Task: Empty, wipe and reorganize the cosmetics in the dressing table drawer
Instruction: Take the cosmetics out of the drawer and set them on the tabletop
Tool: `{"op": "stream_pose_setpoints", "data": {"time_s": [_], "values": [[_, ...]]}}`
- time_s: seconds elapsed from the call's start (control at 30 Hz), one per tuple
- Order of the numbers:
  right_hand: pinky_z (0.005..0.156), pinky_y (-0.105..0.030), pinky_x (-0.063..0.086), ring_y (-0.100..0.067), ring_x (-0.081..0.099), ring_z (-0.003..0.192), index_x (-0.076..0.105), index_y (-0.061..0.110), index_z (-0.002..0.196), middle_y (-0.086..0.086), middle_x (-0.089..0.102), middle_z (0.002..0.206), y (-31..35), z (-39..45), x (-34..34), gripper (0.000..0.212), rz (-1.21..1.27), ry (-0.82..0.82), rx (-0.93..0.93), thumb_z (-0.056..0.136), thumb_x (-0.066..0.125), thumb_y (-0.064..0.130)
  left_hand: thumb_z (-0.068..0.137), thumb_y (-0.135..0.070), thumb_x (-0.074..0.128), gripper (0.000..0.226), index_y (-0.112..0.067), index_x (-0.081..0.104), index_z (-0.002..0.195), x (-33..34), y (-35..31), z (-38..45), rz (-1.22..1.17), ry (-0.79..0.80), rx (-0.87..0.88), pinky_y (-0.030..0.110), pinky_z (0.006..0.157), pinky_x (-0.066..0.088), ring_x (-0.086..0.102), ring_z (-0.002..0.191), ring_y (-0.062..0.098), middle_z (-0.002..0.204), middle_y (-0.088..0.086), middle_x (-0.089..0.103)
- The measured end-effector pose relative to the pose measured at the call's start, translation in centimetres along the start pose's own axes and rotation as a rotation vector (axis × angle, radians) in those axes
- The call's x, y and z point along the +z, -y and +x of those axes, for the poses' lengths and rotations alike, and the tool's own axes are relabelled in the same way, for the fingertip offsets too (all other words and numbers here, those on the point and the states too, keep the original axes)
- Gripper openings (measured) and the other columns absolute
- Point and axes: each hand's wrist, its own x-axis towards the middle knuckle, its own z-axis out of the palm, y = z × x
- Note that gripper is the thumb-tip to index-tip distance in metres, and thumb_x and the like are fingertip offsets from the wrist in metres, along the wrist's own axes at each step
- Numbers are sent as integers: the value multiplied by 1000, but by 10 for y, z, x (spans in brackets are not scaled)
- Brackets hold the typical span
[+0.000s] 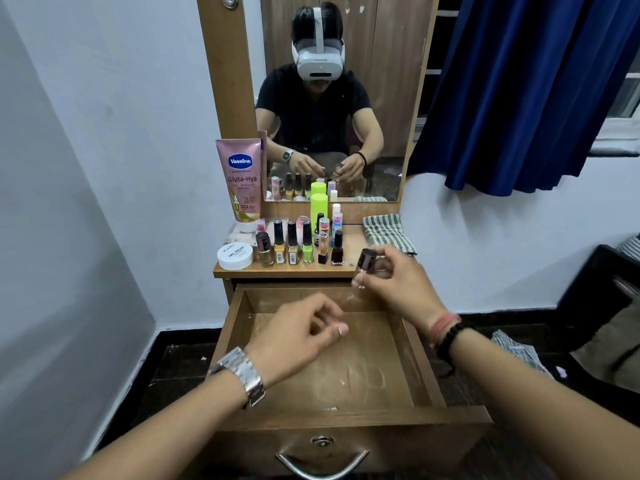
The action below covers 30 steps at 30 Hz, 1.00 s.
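While the right hand [398, 282] pinches a small nail polish bottle [364, 268] by its dark cap and glass body, just above the far right corner of the open drawer [415, 358], the left hand [304, 336] hovers over the drawer's middle with fingers loosely curled, holding nothing. The drawer looks emptied — bare wood-grain laminate, dusty and streaked with pale scuffs. The step in hand seems to be setting this last bottle on the bench [349, 244], ahead of the right hand. To do it well, I would lower it upright into the free patch right of the row of polish bottles [294, 244], without knocking those narrow, top-heavy glass shapes. Beyond the right hand lies a folded striped cloth [388, 233], soft and woven — likely the wiper. Ahead of the left hand stand a squat white jar [235, 256] and a glossy pink lotion tube [240, 181].
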Motion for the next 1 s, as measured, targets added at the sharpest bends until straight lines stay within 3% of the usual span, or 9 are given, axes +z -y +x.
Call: {"op": "stream_pose_setpoints", "data": {"time_s": [0.17, 0.3, 0.37, 0.47, 0.63, 0.8, 0.9, 1.0], "values": [[65, -5, 39, 4, 56, 79, 56, 28, 103, 21, 56, 85, -3, 39, -13, 33, -70, -130, 18, 79, 77, 18, 88, -54, 47, 24, -39, 50, 106, 16, 15, -32, 222, 92, 101, 17, 76, 46, 53, 89, -8, 106, -26, 52], [80, -25, 52, -12, 60, 88, 61, 20, 109, 9, 60, 88, -8, 69, -6, 35, -128, -131, 25, 78, 77, 13, 89, -59, 39, 29, -40, 45, 110, 23, 25, -43, 277, 81, 121, 16, 76, 43, 52, 95, -6, 113, -26, 47], [78, -22, 47, -11, 57, 90, 62, 18, 110, 5, 61, 95, -9, 81, 0, 37, -180, -118, 7, 77, 77, 13, 90, -61, 36, 31, -39, 45, 110, 25, 28, -45, 276, 71, 128, 17, 75, 43, 53, 95, -5, 113, -25, 46], [65, -14, 37, -8, 53, 84, 58, 20, 104, 10, 57, 87, -13, 94, 10, 35, -248, -101, -3, 76, 78, 14, 90, -60, 35, 30, -40, 45, 108, 27, 29, -46, 267, 47, 133, 19, 77, 44, 52, 93, -5, 110, -25, 47], [74, -22, 45, -11, 54, 83, 56, 19, 109, 8, 55, 84, -21, 101, 25, 39, -283, -97, 9, 76, 77, 15, 91, -59, 34, 28, -40, 45, 109, 29, 32, -48, 265, 32, 124, 20, 79, 45, 52, 94, -6, 108, -25, 47], [63, -14, 44, -5, 55, 72, 54, 17, 110, 9, 56, 79, -21, 99, 24, 41, -245, -65, 13, 76, 77, 11, 91, -57, 35, 27, -40, 45, 109, 30, 35, -49, 274, 30, 123, 21, 78, 46, 53, 92, -5, 107, -24, 49], [76, -23, 54, -13, 61, 80, 50, 15, 122, 0, 62, 97, -23, 90, 18, 50, -185, -39, 39, 78, 74, 9, 91, -56, 34, 26, -40, 46, 108, 30, 35, -49, 281, 21, 130, 20, 78, 46, 53, 92, -7, 107, -25, 49], [85, -29, 52, -18, 63, 91, 50, 17, 126, -1, 62, 106, -22, 75, 10, 52, -172, -64, 43, 80, 73, 14, 91, -55, 36, 24, -39, 47, 106, 30, 36, -50, 272, 9, 131, 18, 76, 46, 53, 90, -7, 104, -26, 50]]}}
